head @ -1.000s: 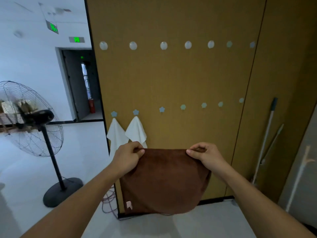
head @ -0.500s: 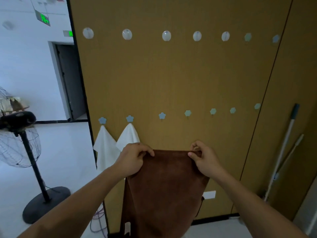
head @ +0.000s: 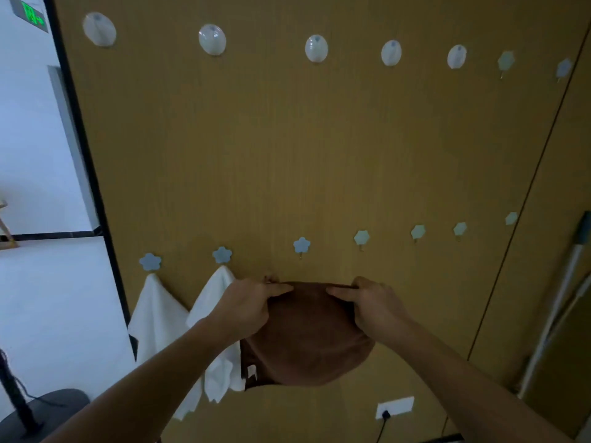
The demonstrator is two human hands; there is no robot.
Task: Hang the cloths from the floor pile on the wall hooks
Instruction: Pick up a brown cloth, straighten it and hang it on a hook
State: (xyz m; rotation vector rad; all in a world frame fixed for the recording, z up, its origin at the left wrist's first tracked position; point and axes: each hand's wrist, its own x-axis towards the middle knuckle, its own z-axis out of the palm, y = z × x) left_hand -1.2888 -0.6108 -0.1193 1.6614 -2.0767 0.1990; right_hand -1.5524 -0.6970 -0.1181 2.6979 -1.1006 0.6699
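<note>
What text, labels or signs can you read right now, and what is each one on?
Green lit sign on the white wall, top left: glowing marks, too blurred and cut off to read.
Small white tag on the brown cloth: no print legible.
White wall plate on the wood panel: no visible lettering.
Nothing else carries text.
</note>
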